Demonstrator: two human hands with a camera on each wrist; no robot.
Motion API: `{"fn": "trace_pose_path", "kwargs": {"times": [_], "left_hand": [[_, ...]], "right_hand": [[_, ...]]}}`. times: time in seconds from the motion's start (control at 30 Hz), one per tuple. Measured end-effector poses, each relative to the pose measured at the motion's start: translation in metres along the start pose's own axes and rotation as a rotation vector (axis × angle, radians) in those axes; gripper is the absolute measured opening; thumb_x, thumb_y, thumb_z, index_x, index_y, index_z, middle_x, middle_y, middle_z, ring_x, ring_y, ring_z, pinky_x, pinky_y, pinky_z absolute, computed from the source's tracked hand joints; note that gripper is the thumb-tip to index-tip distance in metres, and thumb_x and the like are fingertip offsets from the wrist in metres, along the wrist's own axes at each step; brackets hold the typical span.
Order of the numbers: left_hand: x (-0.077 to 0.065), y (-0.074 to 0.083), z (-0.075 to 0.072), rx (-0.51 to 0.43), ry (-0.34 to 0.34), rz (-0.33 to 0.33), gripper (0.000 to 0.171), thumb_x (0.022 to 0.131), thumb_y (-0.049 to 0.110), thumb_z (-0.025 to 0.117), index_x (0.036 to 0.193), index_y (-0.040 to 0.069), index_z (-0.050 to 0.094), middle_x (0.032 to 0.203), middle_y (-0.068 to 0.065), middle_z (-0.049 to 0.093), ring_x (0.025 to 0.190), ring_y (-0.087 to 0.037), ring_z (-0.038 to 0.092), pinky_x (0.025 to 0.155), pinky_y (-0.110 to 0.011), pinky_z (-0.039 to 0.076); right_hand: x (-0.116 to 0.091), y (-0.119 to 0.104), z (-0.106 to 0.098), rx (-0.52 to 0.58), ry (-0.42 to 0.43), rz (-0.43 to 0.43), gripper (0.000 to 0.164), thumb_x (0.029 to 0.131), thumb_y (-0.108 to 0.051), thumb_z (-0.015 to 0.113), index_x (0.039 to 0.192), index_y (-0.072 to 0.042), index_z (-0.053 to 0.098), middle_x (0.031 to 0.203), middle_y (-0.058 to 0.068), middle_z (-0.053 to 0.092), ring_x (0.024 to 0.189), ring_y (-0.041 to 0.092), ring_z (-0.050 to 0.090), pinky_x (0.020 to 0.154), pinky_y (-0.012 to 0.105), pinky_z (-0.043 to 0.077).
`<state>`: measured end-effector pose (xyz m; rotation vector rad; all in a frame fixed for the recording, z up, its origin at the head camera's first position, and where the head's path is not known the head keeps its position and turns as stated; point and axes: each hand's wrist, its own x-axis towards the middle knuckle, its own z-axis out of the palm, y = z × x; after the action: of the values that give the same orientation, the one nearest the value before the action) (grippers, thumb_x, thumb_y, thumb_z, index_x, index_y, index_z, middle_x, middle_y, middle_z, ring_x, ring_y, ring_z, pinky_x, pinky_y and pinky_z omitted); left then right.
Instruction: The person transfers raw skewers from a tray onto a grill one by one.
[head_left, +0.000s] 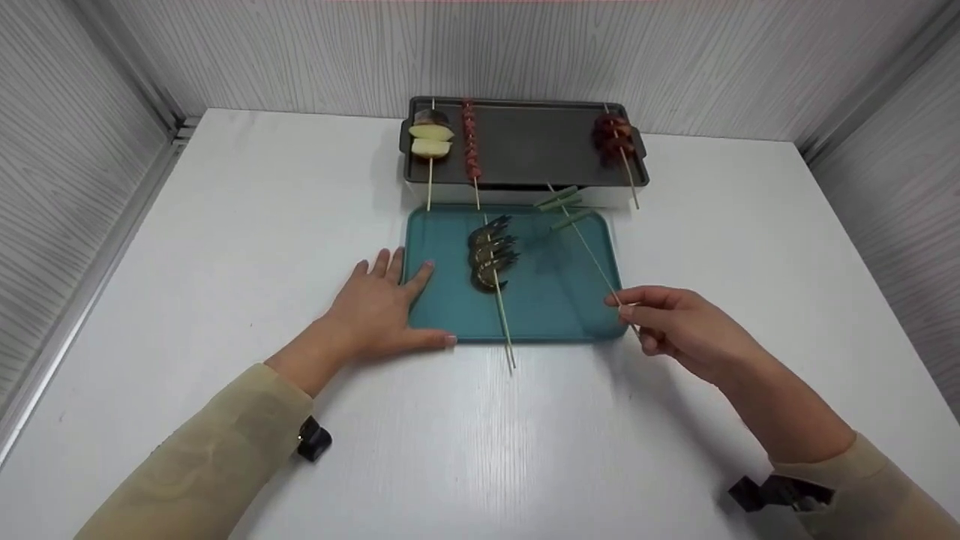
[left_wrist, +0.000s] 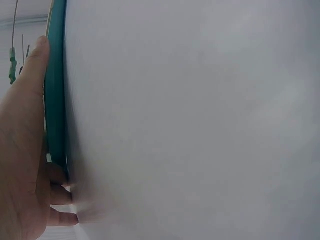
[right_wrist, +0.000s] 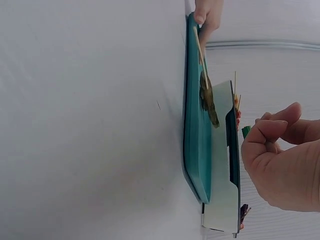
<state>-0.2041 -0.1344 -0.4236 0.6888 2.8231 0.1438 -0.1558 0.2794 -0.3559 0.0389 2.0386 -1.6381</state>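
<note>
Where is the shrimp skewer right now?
In the head view, the shrimp skewer lies on the teal tray, right of the left hand, its stick overhanging the near edge.

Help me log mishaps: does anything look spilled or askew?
Nothing looks spilled. Slightly askew: the dark-red skewer at the right of the black grill slants more than the pale-sliced skewer and thin red skewer at left.

Tray smooth plastic; griddle matt, metal-like; held skewer wooden; tabletop softly glossy.
</note>
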Motion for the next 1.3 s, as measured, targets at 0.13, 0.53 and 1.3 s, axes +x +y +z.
{"fn": "trace_pose_path", "kwargs": {"times": [0.13, 0.53, 1.3], "left_hand": [[0.000, -0.001, 0.000, -0.002, 0.003, 0.004, 0.128, 0.080, 0.102, 0.034, 0.171, 0.013, 0.019, 0.168, -0.038, 0.016, 0.157, -0.055, 0.014, 0.122, -0.070, 0.020], [0.000, 0.001, -0.001, -0.004, 0.011, 0.003, 0.128, 0.080, 0.103, 0.034, 0.171, 0.014, 0.020, 0.168, -0.038, 0.016, 0.156, -0.054, 0.015, 0.122, -0.069, 0.020], [0.001, 0.000, 0.000, -0.004, 0.006, 0.002, 0.128, 0.080, 0.103, 0.033, 0.171, 0.014, 0.019, 0.168, -0.038, 0.015, 0.157, -0.053, 0.014, 0.122, -0.069, 0.019]], "right_hand": [[0.000, -0.005, -0.002, 0.015, 0.016, -0.011, 0.037, 0.107, -0.018, 0.067, 0.139, 0.000, 0.065, 0.106, 0.003, 0.064, 0.070, 0.009, 0.051, 0.071, 0.024, 0.048], [0.027, -0.023, -0.005, 0.179, 0.062, -0.032, 0.029, 0.106, -0.016, 0.069, 0.133, -0.005, 0.070, 0.102, 0.001, 0.065, 0.067, 0.010, 0.049, 0.071, 0.026, 0.047], [0.116, -0.063, -0.002, 0.315, 0.191, 0.034, 0.041, 0.111, -0.020, 0.058, 0.148, -0.001, 0.056, 0.102, 0.002, 0.058, 0.069, 0.008, 0.046, 0.064, 0.022, 0.042]]}}
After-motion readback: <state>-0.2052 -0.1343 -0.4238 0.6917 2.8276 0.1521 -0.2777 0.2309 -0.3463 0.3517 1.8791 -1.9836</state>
